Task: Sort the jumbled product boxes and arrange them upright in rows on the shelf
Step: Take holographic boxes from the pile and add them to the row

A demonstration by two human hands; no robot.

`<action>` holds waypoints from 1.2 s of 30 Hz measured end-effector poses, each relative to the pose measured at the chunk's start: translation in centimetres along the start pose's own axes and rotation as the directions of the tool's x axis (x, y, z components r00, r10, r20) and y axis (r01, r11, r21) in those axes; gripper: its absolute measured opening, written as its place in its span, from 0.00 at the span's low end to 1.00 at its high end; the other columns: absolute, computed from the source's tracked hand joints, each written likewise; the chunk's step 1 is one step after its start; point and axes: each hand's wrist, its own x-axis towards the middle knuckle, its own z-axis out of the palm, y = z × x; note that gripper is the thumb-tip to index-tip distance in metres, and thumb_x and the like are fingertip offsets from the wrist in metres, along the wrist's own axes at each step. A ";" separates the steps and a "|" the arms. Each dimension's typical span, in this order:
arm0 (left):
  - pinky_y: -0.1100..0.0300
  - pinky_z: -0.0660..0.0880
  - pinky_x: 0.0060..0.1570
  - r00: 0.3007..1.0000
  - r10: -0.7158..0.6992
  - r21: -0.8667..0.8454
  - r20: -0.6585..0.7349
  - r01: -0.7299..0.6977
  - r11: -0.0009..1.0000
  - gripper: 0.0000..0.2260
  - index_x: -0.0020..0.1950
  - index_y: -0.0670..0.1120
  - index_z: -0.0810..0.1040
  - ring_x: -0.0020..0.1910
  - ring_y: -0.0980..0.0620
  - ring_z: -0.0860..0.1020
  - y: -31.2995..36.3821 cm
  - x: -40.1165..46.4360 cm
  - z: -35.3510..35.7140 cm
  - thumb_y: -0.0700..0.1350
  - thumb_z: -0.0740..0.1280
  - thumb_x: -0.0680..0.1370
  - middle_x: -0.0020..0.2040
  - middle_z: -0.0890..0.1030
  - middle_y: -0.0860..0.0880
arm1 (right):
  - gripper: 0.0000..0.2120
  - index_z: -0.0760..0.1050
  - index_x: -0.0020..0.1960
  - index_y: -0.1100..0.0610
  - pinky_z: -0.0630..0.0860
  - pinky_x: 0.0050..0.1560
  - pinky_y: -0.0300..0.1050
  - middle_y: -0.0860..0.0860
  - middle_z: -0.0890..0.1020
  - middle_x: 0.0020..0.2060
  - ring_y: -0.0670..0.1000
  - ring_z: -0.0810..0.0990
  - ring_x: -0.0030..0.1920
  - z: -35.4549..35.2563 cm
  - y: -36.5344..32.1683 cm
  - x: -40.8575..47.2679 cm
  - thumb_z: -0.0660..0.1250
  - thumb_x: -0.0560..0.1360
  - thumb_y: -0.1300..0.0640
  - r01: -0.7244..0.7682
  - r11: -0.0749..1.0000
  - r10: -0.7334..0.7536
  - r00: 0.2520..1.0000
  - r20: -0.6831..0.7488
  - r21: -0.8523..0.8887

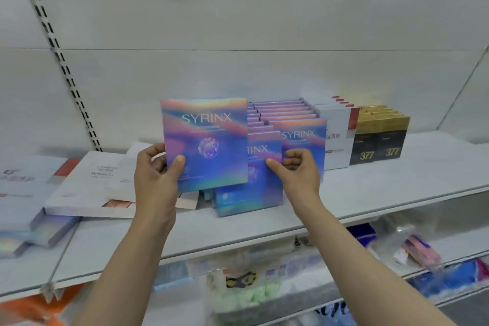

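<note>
Holographic box held upright, row just behind-right

L hand (156,169) grips flat iridescent SYRINX card box (205,144) upright by its lower-left corner; R hand (296,169) loosely curled, fingertip touching box edge, nearer the standing holographic row (280,116) on white shelf (397,188).

A single head-worn wide-angle view looks forward and slightly down at a white shelf (397,193) from close range, both forearms reaching in from the near edge; a lower shelf (449,254) shows underneath, edges curved by the lens.

Glossy iridescent cardboard SYRINX box (205,140), matt white shelf (397,182), plastic-wrapped goods (246,291) beneath
</note>
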 end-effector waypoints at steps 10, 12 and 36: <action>0.60 0.79 0.47 0.988 0.026 0.024 0.153 -0.030 0.999 0.13 0.53 0.51 0.74 0.48 0.52 0.83 0.0 -5.0 8.3 0.34 0.69 0.76 0.49 0.84 0.47 | 0.16 0.79 0.57 0.54 0.81 0.53 0.50 0.52 0.85 0.53 0.52 0.84 0.54 -4.2 -5.0 3.2 0.76 0.72 0.52 -0.069 0.904 -0.088 0.936 0.341 0.422; 0.59 0.78 0.52 0.969 0.105 0.124 0.222 -0.135 0.983 0.13 0.54 0.52 0.75 0.50 0.53 0.82 0.2 -5.1 9.9 0.37 0.71 0.75 0.51 0.83 0.50 | 0.11 0.79 0.55 0.59 0.81 0.47 0.47 0.54 0.86 0.49 0.52 0.85 0.48 -6.1 -5.4 4.4 0.74 0.73 0.60 -0.115 0.841 -0.062 0.950 0.305 0.529; 0.49 0.63 0.69 0.775 0.379 0.805 0.507 -0.582 0.113 0.42 0.71 0.49 0.72 0.68 0.43 0.67 -2.1 -0.2 9.0 0.60 0.79 0.60 0.68 0.72 0.47 | 0.19 0.68 0.60 0.47 0.77 0.61 0.56 0.48 0.74 0.60 0.51 0.76 0.61 -7.4 2.3 9.1 0.73 0.74 0.50 0.126 0.991 -0.123 0.990 0.067 -0.053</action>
